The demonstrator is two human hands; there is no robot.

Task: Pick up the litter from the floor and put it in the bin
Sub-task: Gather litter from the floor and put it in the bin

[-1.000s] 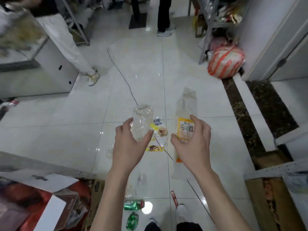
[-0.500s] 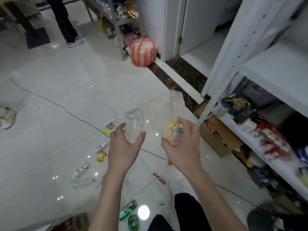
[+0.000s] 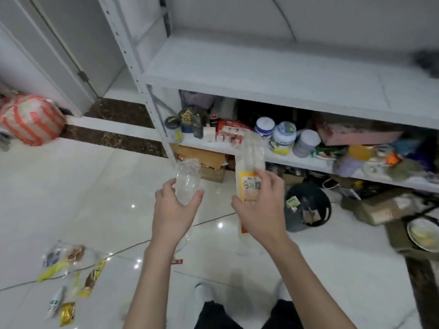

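Observation:
My left hand (image 3: 174, 210) grips a crumpled clear plastic bottle (image 3: 187, 180), held upright in front of me. In my right hand (image 3: 262, 207) is a long clear plastic wrapper with a yellow label (image 3: 249, 167), also upright. A dark round bin (image 3: 306, 207) with some scraps inside stands on the floor just right of my right hand, below the shelf. Several wrappers (image 3: 69, 267) lie on the white tiles at the lower left, among them a yellow-edged bag and a gold foil piece (image 3: 67, 313). A small red wrapper (image 3: 177, 261) lies beside my left forearm.
A white metal shelf unit (image 3: 261, 74) fills the right, its lower level crowded with jars and boxes. Cardboard boxes (image 3: 377, 207) and a bowl (image 3: 424, 233) sit on the floor at the right. An orange striped sack (image 3: 31, 119) rests by the door. A thin cable (image 3: 71, 271) crosses the tiles.
The view has swung right, from the open floor to the shelf unit and the bin. Both hands still hold the same bottle and wrapper, and the floor litter has slid to the lower left.

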